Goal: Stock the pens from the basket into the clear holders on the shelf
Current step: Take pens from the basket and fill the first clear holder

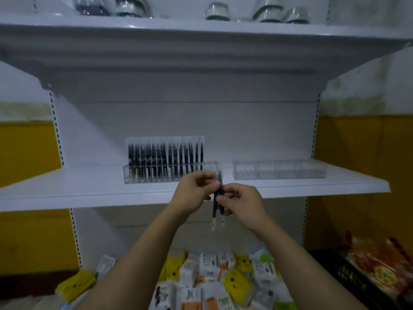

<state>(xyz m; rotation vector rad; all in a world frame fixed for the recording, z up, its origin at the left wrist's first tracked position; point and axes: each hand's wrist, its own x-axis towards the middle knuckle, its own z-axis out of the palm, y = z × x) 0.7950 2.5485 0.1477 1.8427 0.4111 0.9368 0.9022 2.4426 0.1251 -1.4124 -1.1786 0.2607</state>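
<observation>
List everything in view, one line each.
shelf: one, white, centre
left clear holder: one, clear, on shelf, nearly full
racked pens: many, dark, upright in left clear holder
right clear holder: one, clear, on shelf, looks empty
held pens: apparently two, dark, white ends, before shelf edge
wrapped items: several, up top
boxes: many, yellow and white, below
crate: one, black, lower right
left hand: fingers pinch held pens
right hand: fingers grip held pens

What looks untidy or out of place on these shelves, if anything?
Below the shelf, the small boxes lie in a loose heap, tilted every way. The stocked pens in the left holder stand upright in a row. The left hand and right hand grip loose pens. Nothing looks damaged.
</observation>
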